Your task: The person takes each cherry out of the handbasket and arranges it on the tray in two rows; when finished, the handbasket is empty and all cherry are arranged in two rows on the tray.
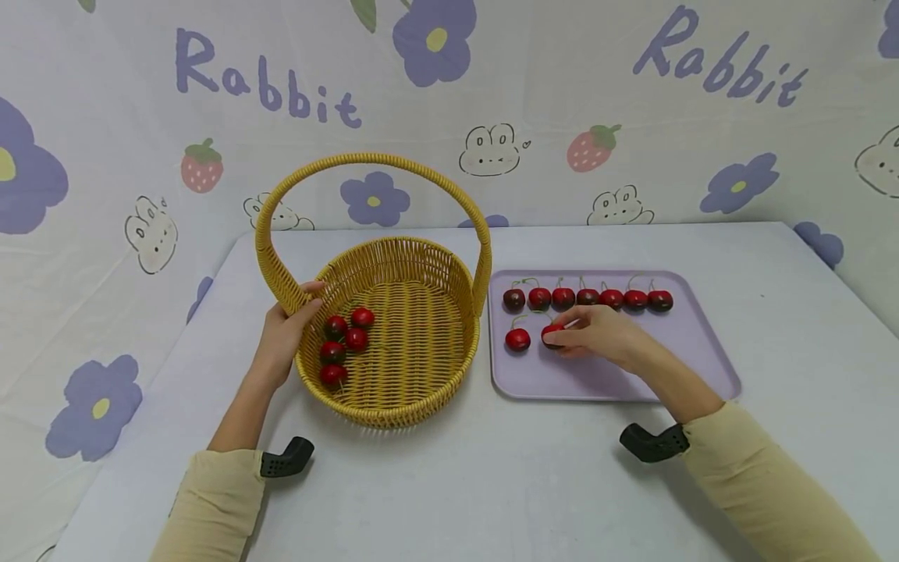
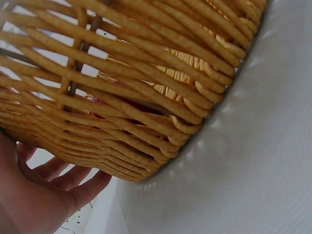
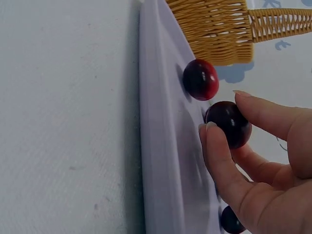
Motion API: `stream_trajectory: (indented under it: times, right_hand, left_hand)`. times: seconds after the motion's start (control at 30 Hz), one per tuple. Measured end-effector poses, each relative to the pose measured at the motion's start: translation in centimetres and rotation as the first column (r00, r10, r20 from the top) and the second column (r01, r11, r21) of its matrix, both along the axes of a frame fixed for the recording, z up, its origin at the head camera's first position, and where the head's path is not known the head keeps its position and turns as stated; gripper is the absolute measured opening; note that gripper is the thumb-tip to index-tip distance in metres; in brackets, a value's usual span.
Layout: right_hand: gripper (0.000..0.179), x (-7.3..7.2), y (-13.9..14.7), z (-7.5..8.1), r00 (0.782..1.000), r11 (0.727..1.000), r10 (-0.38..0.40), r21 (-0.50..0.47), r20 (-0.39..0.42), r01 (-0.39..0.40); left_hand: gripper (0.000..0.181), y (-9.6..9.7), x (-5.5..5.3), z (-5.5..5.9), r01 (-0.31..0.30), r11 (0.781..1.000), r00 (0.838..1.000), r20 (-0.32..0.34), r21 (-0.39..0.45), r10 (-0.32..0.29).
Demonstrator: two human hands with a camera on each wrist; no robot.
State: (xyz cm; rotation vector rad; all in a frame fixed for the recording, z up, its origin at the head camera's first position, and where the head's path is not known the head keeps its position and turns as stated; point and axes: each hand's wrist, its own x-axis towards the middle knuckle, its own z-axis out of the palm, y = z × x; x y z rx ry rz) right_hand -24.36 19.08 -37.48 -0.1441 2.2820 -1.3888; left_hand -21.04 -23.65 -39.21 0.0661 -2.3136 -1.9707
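In the head view my right hand [image 1: 597, 337] pinches a dark red cherry [image 1: 552, 335] between thumb and fingertips at the lilac tray [image 1: 618, 382]. The right wrist view shows that cherry [image 3: 230, 125] among the fingers; whether it still touches the tray, I cannot tell. Another cherry [image 1: 517, 339] lies just left of it, and a row of several cherries [image 1: 563, 298] runs along the tray's far side. My left hand [image 1: 282, 336] grips the yellow wicker basket [image 1: 407, 351] at its left rim, by the handle's foot. Several cherries [image 1: 356, 339] lie in the basket's left part.
The basket's tall arched handle [image 1: 372, 158] rises over its opening. Basket and tray stand side by side on a white-covered table [image 1: 449, 492]. Behind them hangs a printed cloth [image 1: 534, 86] with flowers and rabbits. A black wrist device [image 1: 288, 458] sits at each sleeve cuff.
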Motion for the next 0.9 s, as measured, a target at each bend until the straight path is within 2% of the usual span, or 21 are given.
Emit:
stream_trajectory:
  times: [0.43,0.63,0.9]
  right_hand:
    - [0.042,-0.07,-0.76,-0.54,0.999,0.999,-0.022,0.047,-0.042,0.024]
    - [0.044,0.01,-0.97,-0.51,0.998,0.996,-0.044,0.074,-0.038,0.047]
    - [0.046,-0.04,-0.72,-0.46,0.997,0.996,-0.075,0.055,-0.028,0.076]
  left_hand:
    - [0.041,0.0,0.09,0.07,-0.005,1.0,1.0,-0.001,0.001,0.005]
    - [0.042,-0.02,0.09,0.02,-0.005,1.0,1.0,0.0,-0.003,0.005]
    - [0.042,-0.03,-0.02,0.07,-0.007,1.0,1.0,0.003,-0.005,0.007]
